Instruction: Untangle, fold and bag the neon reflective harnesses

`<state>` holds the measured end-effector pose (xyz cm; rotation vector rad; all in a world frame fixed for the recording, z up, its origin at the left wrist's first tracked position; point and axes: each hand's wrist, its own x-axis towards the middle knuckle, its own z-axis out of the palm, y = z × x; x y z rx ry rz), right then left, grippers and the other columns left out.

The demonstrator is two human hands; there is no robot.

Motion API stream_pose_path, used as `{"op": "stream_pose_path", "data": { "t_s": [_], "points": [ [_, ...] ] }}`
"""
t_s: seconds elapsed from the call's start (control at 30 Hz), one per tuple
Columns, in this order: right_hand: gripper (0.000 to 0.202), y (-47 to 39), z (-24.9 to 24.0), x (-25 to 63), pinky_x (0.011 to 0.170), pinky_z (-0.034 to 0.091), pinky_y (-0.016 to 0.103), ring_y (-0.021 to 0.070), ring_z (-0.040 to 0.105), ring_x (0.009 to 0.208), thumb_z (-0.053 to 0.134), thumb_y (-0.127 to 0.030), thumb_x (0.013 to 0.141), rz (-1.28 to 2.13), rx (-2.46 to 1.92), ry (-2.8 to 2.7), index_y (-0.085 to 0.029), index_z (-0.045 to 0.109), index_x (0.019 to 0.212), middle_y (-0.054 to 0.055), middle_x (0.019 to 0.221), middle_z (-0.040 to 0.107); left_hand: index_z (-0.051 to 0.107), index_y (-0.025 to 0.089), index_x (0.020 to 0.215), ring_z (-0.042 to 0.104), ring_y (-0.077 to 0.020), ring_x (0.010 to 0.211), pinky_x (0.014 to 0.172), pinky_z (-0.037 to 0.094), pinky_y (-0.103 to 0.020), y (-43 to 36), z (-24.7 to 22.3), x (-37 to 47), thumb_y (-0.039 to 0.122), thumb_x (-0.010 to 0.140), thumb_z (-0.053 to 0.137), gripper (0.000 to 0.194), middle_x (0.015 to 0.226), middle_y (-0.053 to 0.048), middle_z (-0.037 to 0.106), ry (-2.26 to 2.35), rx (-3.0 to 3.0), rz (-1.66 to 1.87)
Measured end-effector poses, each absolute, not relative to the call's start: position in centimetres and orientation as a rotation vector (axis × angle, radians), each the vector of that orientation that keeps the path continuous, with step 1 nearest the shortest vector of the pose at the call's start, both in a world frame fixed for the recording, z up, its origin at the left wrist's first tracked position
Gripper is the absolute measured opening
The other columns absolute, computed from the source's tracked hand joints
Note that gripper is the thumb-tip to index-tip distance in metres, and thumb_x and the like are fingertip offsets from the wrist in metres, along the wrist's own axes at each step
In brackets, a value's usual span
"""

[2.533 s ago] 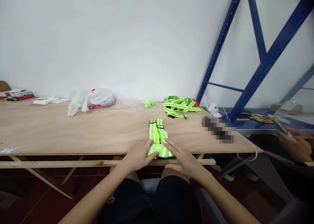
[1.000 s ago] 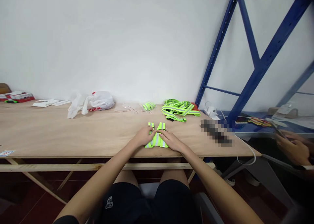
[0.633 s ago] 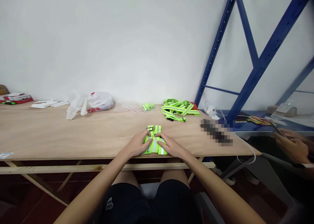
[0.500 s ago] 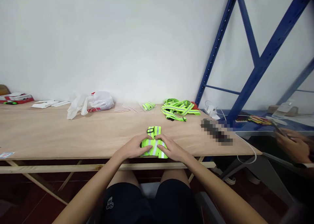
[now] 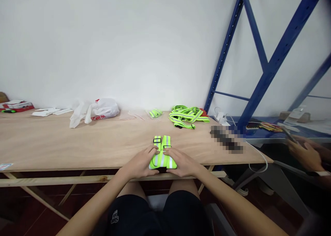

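A yellow-green reflective strap vest (image 5: pixel 162 158), folded into a small bundle with silver stripes, lies at the table's front edge. Two strap ends with black buckles point away from me on its far side. My left hand (image 5: pixel 143 163) grips the bundle's left side, fingers on top and thumb low at the near edge. On the right side, my right hand (image 5: pixel 183 163) holds it the same way. Behind it lies a loose heap of similar reflective straps (image 5: pixel 187 114). To the left of the heap, a clear bag holds a folded reflective piece (image 5: pixel 155 113).
Clear plastic bags (image 5: pixel 133 115) and a white carrier bag (image 5: pixel 104 109) lie along the wall on the wooden table (image 5: pixel 77 146). A pixelated dark item (image 5: pixel 226 138) and a white cable (image 5: pixel 258 152) are on the right. Beside a blue rack (image 5: pixel 269 70), another person's hands (image 5: pixel 305 153) hold a phone.
Both thumbs have moved from the top of the bundle down to its near edge. The strap ends now stick out straighter and farther apart. The view has shifted slightly.
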<state>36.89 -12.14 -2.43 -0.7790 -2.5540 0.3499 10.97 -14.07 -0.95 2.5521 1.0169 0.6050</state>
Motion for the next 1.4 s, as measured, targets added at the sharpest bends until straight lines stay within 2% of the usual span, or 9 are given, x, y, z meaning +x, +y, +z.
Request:
{"op": "stream_pose_path", "data": {
  "t_s": [0.13,0.23,0.4,0.57,0.77,0.97,1.03,1.17,1.4],
  "points": [
    [0.049,-11.9,-1.5,36.7,0.089,0.051,0.038,0.0276,0.064,0.108,0.071,-0.029,0.080,0.458,-0.874,-2.523,-0.021,0.055,0.125,0.011,0.120,0.066,0.052,0.024,0.128,0.052,-0.0307,0.128,0.103,0.045,-0.040,-14.1,-1.8,11.1,0.031,0.083,0.068,0.049,0.147,-0.014,0.042,1.061,2.538,0.702],
    [0.048,-12.1,-0.8,36.7,0.077,0.050,0.033,0.0247,0.065,0.093,0.074,-0.035,0.078,0.533,-0.979,-2.462,-0.022,0.054,0.121,0.007,0.110,0.068,0.058,0.024,0.123,0.058,-0.0285,0.118,0.099,0.047,-0.038,-14.1,-1.7,11.4,0.032,0.086,0.065,0.039,0.131,-0.011,0.057,1.057,2.520,0.730],
    [0.033,-11.3,-0.6,36.5,0.077,0.048,0.031,0.0207,0.061,0.086,0.073,-0.035,0.078,0.630,-1.006,-2.296,-0.023,0.061,0.106,0.002,0.099,0.069,0.066,0.025,0.109,0.064,-0.0275,0.100,0.086,0.049,-0.034,-13.7,0.1,11.6,0.043,0.086,0.064,0.029,0.108,-0.007,0.070,1.142,2.445,0.698],
    [0.033,-8.6,-0.7,36.3,0.074,0.050,0.032,0.0208,0.062,0.079,0.067,-0.050,0.083,0.919,-0.997,-2.038,-0.018,0.067,0.090,0.004,0.090,0.071,0.068,0.022,0.103,0.066,-0.0273,0.088,0.080,0.048,-0.033,-10.2,1.2,12.1,0.059,0.088,0.056,0.042,0.098,-0.007,0.075,1.242,2.323,0.755],
    [0.047,-4.9,-1.2,36.0,0.074,0.052,0.033,0.0212,0.064,0.080,0.067,-0.061,0.080,1.221,-0.978,-1.952,-0.016,0.071,0.093,0.004,0.087,0.073,0.062,0.018,0.068,0.063,-0.0261,0.067,0.066,0.045,-0.034,-6.3,-0.2,13.4,0.066,0.094,0.033,0.062,0.071,-0.012,0.069,1.620,2.178,0.793],
    [0.049,-1.6,-1.7,35.7,0.075,0.049,0.033,0.0215,0.061,0.081,0.064,-0.066,0.080,0.668,-1.266,-2.145,-0.017,0.069,0.085,0.005,0.085,0.069,0.066,0.014,0.093,0.059,-0.0391,0.112,0.091,0.043,-0.045,-5.0,-1.3,13.9,0.060,0.091,0.046,0.051,0.116,-0.024,0.067,1.941,2.196,0.738],
    [0.048,-1.0,-1.9,35.7,0.082,0.047,0.034,0.0232,0.061,0.089,0.065,-0.065,0.080,0.467,-1.313,-2.165,-0.018,0.069,0.086,0.006,0.089,0.069,0.065,0.013,0.093,0.056,-0.0410,0.116,0.094,0.041,-0.048,-4.6,-1.4,14.1,0.058,0.091,0.046,0.049,0.119,-0.025,0.065,1.930,2.179,0.710],
    [0.046,-1.2,-2.3,35.5,0.087,0.046,0.034,0.0235,0.061,0.093,0.054,-0.062,0.088,0.467,-1.229,-2.231,-0.019,0.070,0.086,0.006,0.091,0.069,0.062,0.015,0.087,0.059,-0.0375,0.111,0.092,0.042,-0.045,-4.1,-1.6,14.4,0.053,0.090,0.049,0.040,0.111,-0.021,0.068,1.894,2.131,0.746],
    [0.036,-3.1,-2.6,34.7,0.070,0.047,0.029,0.0182,0.059,0.080,0.058,-0.056,0.086,0.724,-1.065,-1.990,-0.020,0.058,0.086,0.000,0.084,0.064,0.050,0.019,0.098,0.064,-0.0216,0.079,0.068,0.046,-0.030,-4.3,-1.8,14.4,0.041,0.092,0.053,0.023,0.086,-0.006,0.066,1.649,2.070,0.874]
  ]
}}
